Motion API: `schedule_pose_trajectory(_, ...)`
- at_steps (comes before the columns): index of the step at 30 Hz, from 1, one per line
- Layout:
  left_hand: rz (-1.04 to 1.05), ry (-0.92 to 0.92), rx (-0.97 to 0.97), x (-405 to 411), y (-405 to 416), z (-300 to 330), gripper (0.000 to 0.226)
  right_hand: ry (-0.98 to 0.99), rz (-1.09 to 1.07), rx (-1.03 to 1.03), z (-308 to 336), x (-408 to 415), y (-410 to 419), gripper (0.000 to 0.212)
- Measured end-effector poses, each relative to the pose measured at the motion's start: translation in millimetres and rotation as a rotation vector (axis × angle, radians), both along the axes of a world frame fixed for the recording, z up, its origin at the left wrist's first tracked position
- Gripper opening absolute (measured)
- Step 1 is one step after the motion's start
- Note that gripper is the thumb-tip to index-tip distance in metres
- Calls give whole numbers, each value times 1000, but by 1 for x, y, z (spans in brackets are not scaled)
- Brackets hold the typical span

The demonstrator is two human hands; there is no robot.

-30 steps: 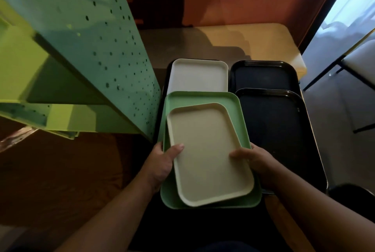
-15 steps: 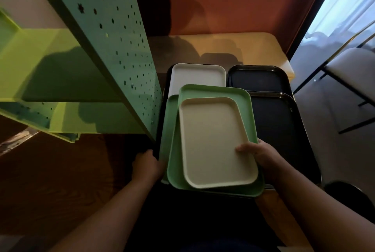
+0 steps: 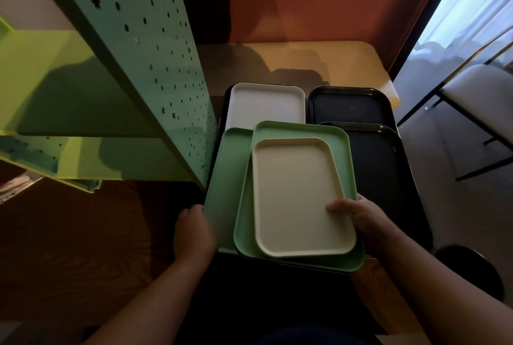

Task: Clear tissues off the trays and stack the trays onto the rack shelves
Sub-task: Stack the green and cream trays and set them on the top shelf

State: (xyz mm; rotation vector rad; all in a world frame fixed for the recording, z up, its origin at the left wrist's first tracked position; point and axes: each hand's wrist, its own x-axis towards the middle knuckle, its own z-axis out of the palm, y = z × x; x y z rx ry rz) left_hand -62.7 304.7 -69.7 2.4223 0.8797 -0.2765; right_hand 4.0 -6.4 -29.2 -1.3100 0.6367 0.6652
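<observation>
A cream tray [image 3: 297, 194] lies inside a green tray [image 3: 350, 166]. My right hand [image 3: 358, 219] grips their right edge, thumb on the cream tray's inside, and holds the pair lifted. Beneath and to the left lies a second green tray [image 3: 226, 178]. My left hand [image 3: 193, 229] grips that tray's left edge, fingers curled under it. A white tray [image 3: 266, 103] sits behind them. Two black trays [image 3: 349, 104] [image 3: 388, 178] lie to the right. The green rack [image 3: 133, 66] with its shelf [image 3: 55, 86] stands at the left. No tissues are visible.
The trays rest on a low table [image 3: 291, 61] against an orange wall. A chair [image 3: 477, 100] stands at the right by a bright window. A dark round object [image 3: 472, 272] is on the floor at lower right. Wooden floor lies at left.
My right hand has lifted the cream and upper green tray up and rightward, uncovering a second green tray. My left hand let go of the cream tray and took the lower tray's left edge.
</observation>
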Motion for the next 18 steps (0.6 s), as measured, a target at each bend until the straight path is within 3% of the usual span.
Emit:
schedule_pose_trajectory(6,104,-177,-333,5,-14,42,32,-11,20,-4,0,3,1,87)
schedule_pose_trajectory(9,157,-263,-524,6,-14,51,26,-55,11,11,6,4,5,77)
schedule_pose_trajectory(15,343,-385,-1042,6,-10,57,27,-183,-28,-7,14,10,-3,82)
schedule_pose_trajectory(18,336,-355,-1262,13,-13,63,27,-215,-30,49,19,11,-9,76)
